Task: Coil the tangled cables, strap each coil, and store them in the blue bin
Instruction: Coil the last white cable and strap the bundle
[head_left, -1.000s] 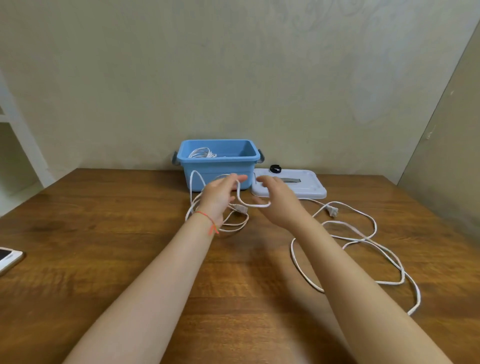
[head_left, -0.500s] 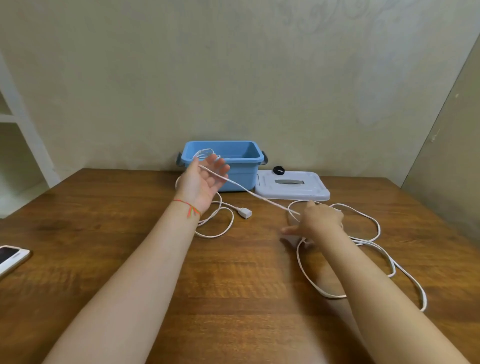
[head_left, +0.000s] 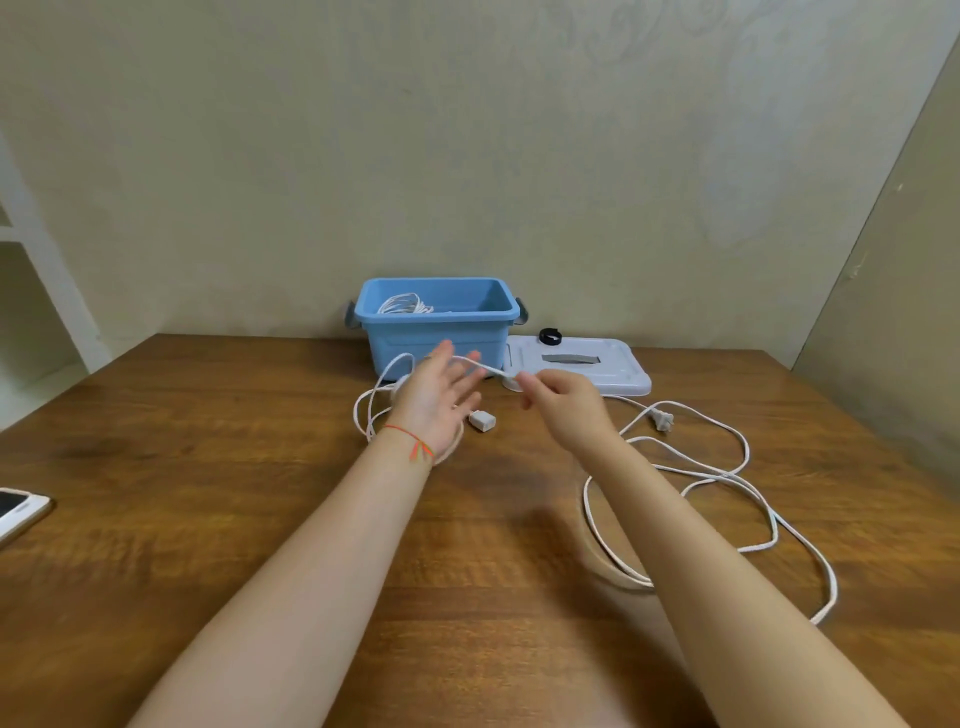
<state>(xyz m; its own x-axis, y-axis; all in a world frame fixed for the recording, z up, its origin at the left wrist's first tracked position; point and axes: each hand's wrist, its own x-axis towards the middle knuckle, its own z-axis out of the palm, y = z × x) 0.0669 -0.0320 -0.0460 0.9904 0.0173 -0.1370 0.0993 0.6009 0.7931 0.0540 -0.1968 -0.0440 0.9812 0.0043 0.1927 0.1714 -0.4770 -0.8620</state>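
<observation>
A long white cable (head_left: 727, 475) lies in loose loops on the wooden table (head_left: 208, 467), its plug (head_left: 664, 420) at the right and a small white end block (head_left: 482, 420) in the middle. My left hand (head_left: 439, 402) is held up with straight fingers, and loops of the cable hang round it. My right hand (head_left: 563, 402) pinches the cable just right of those fingers. The blue bin (head_left: 439, 325) stands at the back against the wall, with a white coil (head_left: 402, 304) inside.
The bin's white lid (head_left: 576, 364) lies flat to the right of the bin, and a black strap (head_left: 549, 336) rests at its far edge. A phone (head_left: 18, 512) lies at the table's left edge. White shelving stands at far left.
My right hand has come up and left from the table, bringing the cable over to my left hand's fingers. My left hand has dropped a little in front of the bin.
</observation>
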